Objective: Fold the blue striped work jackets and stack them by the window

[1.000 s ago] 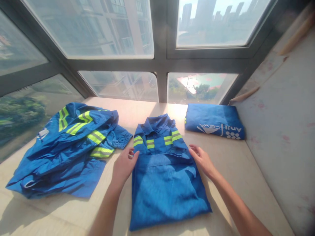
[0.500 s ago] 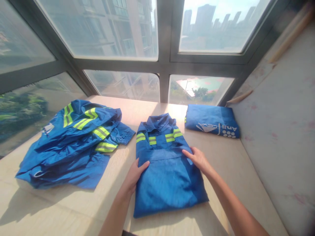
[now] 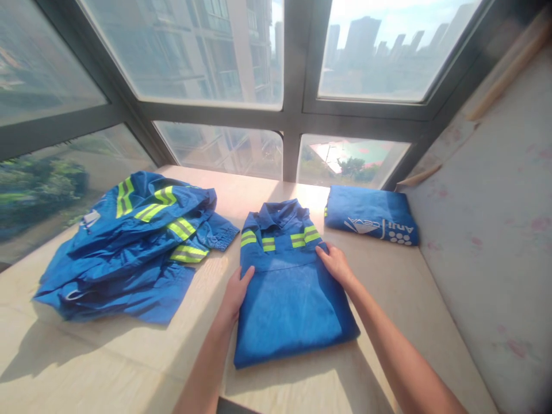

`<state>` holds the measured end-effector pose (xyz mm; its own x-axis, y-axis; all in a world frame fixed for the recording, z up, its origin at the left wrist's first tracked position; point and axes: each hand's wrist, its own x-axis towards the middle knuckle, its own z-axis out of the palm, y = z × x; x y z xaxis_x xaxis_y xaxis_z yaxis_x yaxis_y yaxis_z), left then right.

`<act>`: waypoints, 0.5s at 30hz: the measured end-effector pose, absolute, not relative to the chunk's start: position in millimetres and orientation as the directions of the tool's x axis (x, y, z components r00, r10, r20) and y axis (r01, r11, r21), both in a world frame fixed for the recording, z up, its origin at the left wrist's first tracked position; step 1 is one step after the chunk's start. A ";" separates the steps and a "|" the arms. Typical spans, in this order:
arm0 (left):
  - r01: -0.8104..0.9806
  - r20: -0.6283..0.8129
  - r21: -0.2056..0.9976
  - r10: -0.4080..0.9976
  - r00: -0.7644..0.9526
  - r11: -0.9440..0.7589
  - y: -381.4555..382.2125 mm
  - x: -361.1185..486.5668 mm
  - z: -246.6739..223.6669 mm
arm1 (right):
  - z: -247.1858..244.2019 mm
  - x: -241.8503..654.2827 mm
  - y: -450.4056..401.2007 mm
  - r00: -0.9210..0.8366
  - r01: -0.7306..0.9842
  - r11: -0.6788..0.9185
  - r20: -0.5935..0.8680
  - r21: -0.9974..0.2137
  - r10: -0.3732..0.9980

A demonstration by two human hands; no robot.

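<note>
A blue work jacket [image 3: 293, 310] with yellow-grey reflective bands lies partly folded in the middle, its collar toward the window and its lower part turned up over the front. At its left edge, my left hand [image 3: 238, 290] grips the folded cloth, thumb on top and fingers hidden beneath. My right hand [image 3: 336, 263] holds the right side of the fold near the chest bands, thumb on top and the other fingers at the edge.
A crumpled blue jacket [image 3: 125, 253] with reflective bands lies at the left. A folded blue garment [image 3: 371, 210] with white lettering rests at the back right, near the patterned wall [image 3: 495, 241]. Windows [image 3: 215, 52] stand behind the pale surface [image 3: 107, 368].
Both hands have moved slightly away from me, toward the collar, with the turned-up cloth. The fold's upper edge now lies nearer the chest bands. The view has shifted slightly.
</note>
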<state>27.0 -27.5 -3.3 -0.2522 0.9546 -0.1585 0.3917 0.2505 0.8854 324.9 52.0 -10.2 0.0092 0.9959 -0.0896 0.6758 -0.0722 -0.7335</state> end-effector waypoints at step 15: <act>0.857 0.254 0.349 0.918 0.303 -0.379 -27.6 13.6 -24.1 | -40.2 330.9 26.1 -0.387 0.781 0.511 0.363 -0.359 0.848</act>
<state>13.6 -27.6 -24.1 0.3028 0.9185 0.2543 0.8570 -0.3792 0.3490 330.9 26.1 -40.2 -0.3872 0.8475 0.3630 0.7815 0.5106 -0.3585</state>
